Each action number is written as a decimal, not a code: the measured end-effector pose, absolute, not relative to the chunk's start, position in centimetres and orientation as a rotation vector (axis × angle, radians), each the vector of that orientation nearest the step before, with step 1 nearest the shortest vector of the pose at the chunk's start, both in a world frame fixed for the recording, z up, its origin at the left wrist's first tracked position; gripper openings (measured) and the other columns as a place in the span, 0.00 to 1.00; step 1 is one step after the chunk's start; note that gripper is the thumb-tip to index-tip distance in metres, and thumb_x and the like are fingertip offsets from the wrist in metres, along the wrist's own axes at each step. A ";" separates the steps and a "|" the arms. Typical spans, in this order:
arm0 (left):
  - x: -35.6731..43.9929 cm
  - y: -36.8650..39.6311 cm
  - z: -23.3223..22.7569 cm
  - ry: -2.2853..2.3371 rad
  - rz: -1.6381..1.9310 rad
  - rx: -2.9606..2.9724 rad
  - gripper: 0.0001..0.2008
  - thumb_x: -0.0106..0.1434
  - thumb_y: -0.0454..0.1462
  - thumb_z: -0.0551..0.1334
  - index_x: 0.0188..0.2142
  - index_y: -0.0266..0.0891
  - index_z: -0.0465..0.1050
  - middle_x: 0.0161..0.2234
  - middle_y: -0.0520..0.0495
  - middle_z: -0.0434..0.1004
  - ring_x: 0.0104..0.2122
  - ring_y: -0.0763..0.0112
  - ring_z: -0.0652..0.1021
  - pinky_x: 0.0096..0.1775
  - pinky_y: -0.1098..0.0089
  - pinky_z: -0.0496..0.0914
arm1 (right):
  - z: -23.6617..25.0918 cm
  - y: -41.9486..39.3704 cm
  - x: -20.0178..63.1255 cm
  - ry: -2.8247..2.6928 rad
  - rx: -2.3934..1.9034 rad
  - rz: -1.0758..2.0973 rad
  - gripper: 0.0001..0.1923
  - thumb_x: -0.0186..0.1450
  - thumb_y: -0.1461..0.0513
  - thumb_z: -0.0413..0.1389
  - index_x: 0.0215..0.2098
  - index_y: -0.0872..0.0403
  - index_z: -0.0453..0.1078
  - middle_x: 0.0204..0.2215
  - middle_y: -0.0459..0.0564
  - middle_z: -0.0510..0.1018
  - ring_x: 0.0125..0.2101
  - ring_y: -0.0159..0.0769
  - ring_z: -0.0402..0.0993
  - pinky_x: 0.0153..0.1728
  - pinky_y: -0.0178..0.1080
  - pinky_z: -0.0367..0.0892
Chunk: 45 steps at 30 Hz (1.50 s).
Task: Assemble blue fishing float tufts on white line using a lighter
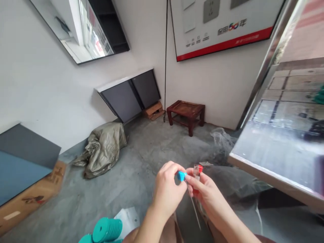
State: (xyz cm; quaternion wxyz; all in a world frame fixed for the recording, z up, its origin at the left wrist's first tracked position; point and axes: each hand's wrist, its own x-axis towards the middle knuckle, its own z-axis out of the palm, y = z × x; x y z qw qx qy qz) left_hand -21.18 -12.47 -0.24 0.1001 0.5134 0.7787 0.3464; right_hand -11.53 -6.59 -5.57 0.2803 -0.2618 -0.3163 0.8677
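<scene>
The person's two hands meet low in the view, at about six o'clock, raised over a grey concrete floor [141, 158]. The left hand [168, 189] is curled nearly closed, its thumb and forefinger pinching a small blue cap-like piece [181, 175] at the fingertips. The right hand [202, 190] is likewise closed, gripping a small clear tube with a red cap [197, 170] that stands upright out of the top of the fist. The two pieces sit just beside each other, blue to the nine o'clock side of red, held up between the hands, seemingly so that both can be seen and lined up closely. A thin pale strand [195, 211] hangs down from between the hands toward six o'clock; what it belongs to cannot be told.

At the bottom edge, near seven o'clock, lies a stack of teal discs [106, 229] beside a white sheet [129, 217], near the person's knees, probably for easy reach. Out at ten o'clock a crumpled grey-green tarpaulin [103, 148] is slumped against the wall. A low dark wooden stool [187, 113] stands at twelve o'clock against the far wall, under a red-edged wall poster [222, 37]. At nine o'clock a cardboard box [30, 199] sits on the floor. At three o'clock a glass door panel [283, 135] stands beside the person.
</scene>
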 end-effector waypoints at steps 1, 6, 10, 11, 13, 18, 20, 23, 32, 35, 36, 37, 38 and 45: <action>-21.4 -12.5 -0.3 2.347 0.981 1.511 0.07 0.49 0.27 0.56 0.25 0.39 0.67 0.27 0.51 0.70 0.31 0.69 0.71 0.33 0.70 0.63 | -5.9 -6.8 -12.3 -0.803 -0.705 2.386 0.17 0.48 0.55 0.66 0.30 0.57 0.71 0.16 0.40 0.64 0.17 0.22 0.56 0.19 0.27 0.54; -23.1 -13.0 -1.3 2.474 0.896 1.368 0.06 0.49 0.27 0.55 0.24 0.40 0.65 0.26 0.51 0.70 0.29 0.68 0.72 0.31 0.69 0.63 | -7.5 -7.4 -15.0 -0.573 -0.741 2.619 0.17 0.49 0.57 0.66 0.34 0.57 0.72 0.20 0.42 0.68 0.19 0.23 0.59 0.21 0.28 0.58; -24.6 -13.6 -3.1 2.260 1.067 1.066 0.06 0.51 0.29 0.54 0.28 0.41 0.64 0.23 0.54 0.71 0.22 0.71 0.73 0.28 0.70 0.64 | -8.6 -7.7 -16.2 -0.491 -0.729 2.718 0.15 0.49 0.59 0.66 0.32 0.58 0.72 0.18 0.41 0.67 0.17 0.22 0.59 0.19 0.26 0.58; -25.0 -13.7 -3.6 2.166 1.108 0.988 0.07 0.50 0.29 0.55 0.29 0.40 0.65 0.23 0.54 0.71 0.21 0.72 0.73 0.27 0.70 0.65 | -8.8 -7.6 -16.4 -0.457 -0.742 2.734 0.15 0.49 0.59 0.66 0.31 0.58 0.72 0.17 0.41 0.66 0.17 0.21 0.58 0.18 0.26 0.57; -25.8 -13.8 -4.4 1.968 1.191 0.876 0.10 0.49 0.29 0.56 0.33 0.39 0.66 0.24 0.54 0.72 0.21 0.72 0.74 0.28 0.70 0.66 | -9.2 -7.4 -16.9 -0.394 -0.773 2.750 0.15 0.49 0.59 0.67 0.29 0.59 0.72 0.16 0.40 0.65 0.15 0.19 0.54 0.15 0.24 0.52; -27.5 -13.6 -4.9 1.571 1.407 0.644 0.11 0.52 0.33 0.59 0.37 0.36 0.68 0.27 0.50 0.74 0.29 0.71 0.75 0.34 0.70 0.67 | -9.2 -6.2 -17.9 -0.416 -0.747 2.789 0.14 0.48 0.59 0.67 0.23 0.58 0.69 0.15 0.39 0.64 0.13 0.17 0.46 0.12 0.24 0.43; -27.8 -13.5 -4.8 1.553 1.423 0.617 0.10 0.53 0.33 0.59 0.37 0.35 0.69 0.28 0.49 0.74 0.30 0.72 0.74 0.35 0.71 0.67 | -9.2 -5.7 -18.0 -0.434 -0.751 2.787 0.14 0.47 0.59 0.67 0.22 0.58 0.68 0.15 0.39 0.64 0.13 0.16 0.45 0.12 0.24 0.42; -27.9 -13.4 -4.8 1.530 1.417 0.617 0.12 0.51 0.31 0.60 0.37 0.35 0.70 0.30 0.47 0.75 0.31 0.71 0.73 0.35 0.71 0.66 | -9.3 -5.2 -18.0 -0.413 -0.809 2.724 0.15 0.44 0.61 0.68 0.24 0.58 0.68 0.15 0.40 0.66 0.13 0.16 0.46 0.12 0.24 0.43; -27.4 -12.9 -6.1 1.729 1.372 0.791 0.07 0.52 0.33 0.63 0.34 0.37 0.71 0.30 0.48 0.74 0.32 0.69 0.73 0.37 0.68 0.66 | -9.0 -5.2 -17.9 -0.212 -0.826 2.768 0.15 0.41 0.66 0.69 0.22 0.58 0.67 0.12 0.38 0.62 0.13 0.16 0.44 0.12 0.23 0.43; -27.3 -12.8 -6.4 1.793 1.352 0.781 0.06 0.52 0.36 0.63 0.30 0.36 0.70 0.27 0.48 0.74 0.30 0.68 0.73 0.36 0.68 0.66 | -9.1 -5.4 -17.8 -0.300 -0.795 2.786 0.14 0.43 0.65 0.67 0.22 0.57 0.66 0.12 0.38 0.61 0.13 0.17 0.45 0.12 0.24 0.44; -27.3 -12.8 -6.4 1.796 1.364 0.755 0.07 0.52 0.37 0.64 0.29 0.35 0.70 0.26 0.48 0.73 0.29 0.68 0.73 0.34 0.69 0.66 | -9.1 -5.4 -17.8 -0.373 -0.800 2.765 0.13 0.44 0.64 0.67 0.23 0.57 0.66 0.12 0.38 0.61 0.13 0.18 0.47 0.13 0.25 0.45; -27.3 -12.7 -6.5 1.801 1.378 0.728 0.08 0.51 0.37 0.64 0.28 0.35 0.69 0.25 0.48 0.73 0.28 0.68 0.73 0.33 0.69 0.66 | -9.2 -5.3 -17.8 -0.464 -0.817 2.715 0.13 0.46 0.63 0.66 0.24 0.57 0.67 0.13 0.38 0.62 0.14 0.20 0.49 0.14 0.26 0.47; -27.3 -12.7 -6.5 1.809 1.390 0.704 0.08 0.50 0.38 0.65 0.27 0.35 0.69 0.25 0.49 0.72 0.27 0.69 0.72 0.32 0.70 0.65 | -9.2 -5.1 -17.7 -0.569 -0.841 2.630 0.12 0.47 0.61 0.65 0.25 0.56 0.67 0.14 0.39 0.62 0.14 0.21 0.52 0.15 0.27 0.49; -27.4 -12.9 -6.1 1.954 1.320 0.790 0.07 0.49 0.36 0.64 0.23 0.36 0.67 0.22 0.53 0.69 0.25 0.73 0.69 0.30 0.73 0.63 | -8.1 -3.5 -17.1 -1.365 -0.775 1.949 0.09 0.51 0.57 0.62 0.23 0.56 0.73 0.21 0.45 0.69 0.23 0.29 0.62 0.26 0.33 0.58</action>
